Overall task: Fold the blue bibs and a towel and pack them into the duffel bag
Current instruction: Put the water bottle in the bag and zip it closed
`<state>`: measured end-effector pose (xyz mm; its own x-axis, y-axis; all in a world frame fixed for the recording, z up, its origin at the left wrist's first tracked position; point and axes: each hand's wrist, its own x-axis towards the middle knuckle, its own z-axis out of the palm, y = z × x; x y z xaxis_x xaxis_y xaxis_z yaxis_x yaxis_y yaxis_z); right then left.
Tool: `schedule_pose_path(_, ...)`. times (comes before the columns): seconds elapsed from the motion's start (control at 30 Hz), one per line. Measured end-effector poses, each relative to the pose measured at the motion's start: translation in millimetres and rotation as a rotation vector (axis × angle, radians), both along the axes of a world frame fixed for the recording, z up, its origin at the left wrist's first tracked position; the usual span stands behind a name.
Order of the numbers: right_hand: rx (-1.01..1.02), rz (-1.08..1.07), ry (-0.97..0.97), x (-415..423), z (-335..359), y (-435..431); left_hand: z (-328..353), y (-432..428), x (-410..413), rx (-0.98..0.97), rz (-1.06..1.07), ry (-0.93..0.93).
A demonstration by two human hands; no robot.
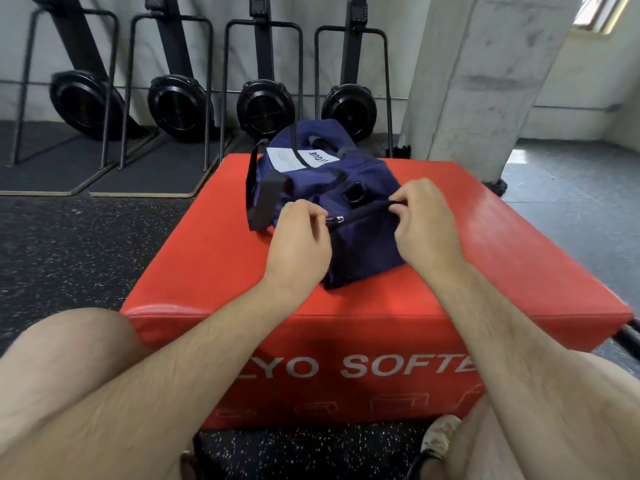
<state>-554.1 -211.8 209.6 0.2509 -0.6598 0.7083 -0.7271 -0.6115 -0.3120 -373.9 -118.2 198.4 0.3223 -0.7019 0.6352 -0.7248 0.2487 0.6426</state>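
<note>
A navy duffel bag (pixel 360 174) with black straps and a white label lies on a red soft plyo box (pixel 221 258). My left hand (pixel 299 240) pinches the silver zipper pull (pixel 337 220) at the bag's near end. My right hand (pixel 424 225) pinches the black zipper band (pixel 372 209) just to the right, holding it taut. No bibs or towel show in view; the bag's inside is hidden.
Several black rowing machines (pixel 266 109) stand upright against the back wall. A concrete pillar (pixel 474 81) rises behind the box at right. Speckled black rubber floor (pixel 69 244) surrounds the box. My bare knees flank the box's near side, a shoe (pixel 441 438) below right.
</note>
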Motion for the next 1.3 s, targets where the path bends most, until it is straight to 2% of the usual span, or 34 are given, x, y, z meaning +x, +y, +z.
schedule_pose_path(0.07, -0.022, -0.08, -0.025, 3.8, 0.4, 5.0, -1.6, 0.4, 12.1, 0.062, 0.019, 0.111)
schedule_pose_path(0.1, -0.072, -0.052, 0.015, 9.9, 1.1, 10.7, -4.1, 0.8, 17.3, 0.092, 0.023, 0.151)
schedule_pose_path(0.13, -0.133, 0.035, 0.097, 18.9, 1.5, 18.1, -7.6, 1.1, 21.8, 0.112, 0.025, 0.175)
schedule_pose_path(0.2, -0.252, 0.227, 0.379, 40.6, -2.0, 31.6, -13.0, 3.1, 27.4, 0.139, 0.017, 0.204)
schedule_pose_path(0.23, -0.28, 0.257, 0.511, 49.8, -5.3, 35.4, -14.3, 4.5, 28.8, 0.147, 0.013, 0.217)
schedule_pose_path(0.3, -0.24, 0.196, 0.623, 60.3, -8.6, 33.2, -15.0, 7.1, 30.8, 0.146, 0.002, 0.237)
schedule_pose_path(0.47, -0.142, 0.119, 0.591, 61.0, -2.3, 22.6, -17.5, 8.2, 30.3, 0.208, -0.023, 0.258)
schedule_pose_path(0.6, -0.153, 0.098, 0.56, 69.2, 12.4, 26.4, -13.0, -1.3, 32.6, 0.239, -0.05, 0.271)
schedule_pose_path(0.7, -0.145, 0.091, 0.559, 73.4, 19.1, 27.7, -8.1, -7.3, 32.9, 0.241, -0.049, 0.354)
schedule_pose_path(0.9, -0.025, -0.097, 0.263, 81.2, 31.9, 23.2, -20.3, -12.5, 39.1, 0.342, -0.024, 0.566)
schedule_pose_path(0.97, -0.093, -0.005, 0.328, 86.6, 25.8, 30.8, -27.2, -14.3, 37.4, 0.362, -0.042, 0.608)
schedule_pose_path(1.07, -0.155, 0.189, 0.693, 90.7, 3.9, 39.4, -33.4, -16.7, 36.9, 0.376, -0.081, 0.625)
schedule_pose_path(1.13, -0.106, 0.153, 0.841, 90.2, -3.2, 34.4, -36.3, -18.3, 37.0, 0.386, -0.08, 0.586)
schedule_pose_path(1.3, 0.029, 0.182, 0.739, 88.8, 5.7, 22.0, -40.0, -21.2, 40.5, 0.425, -0.06, 0.618)
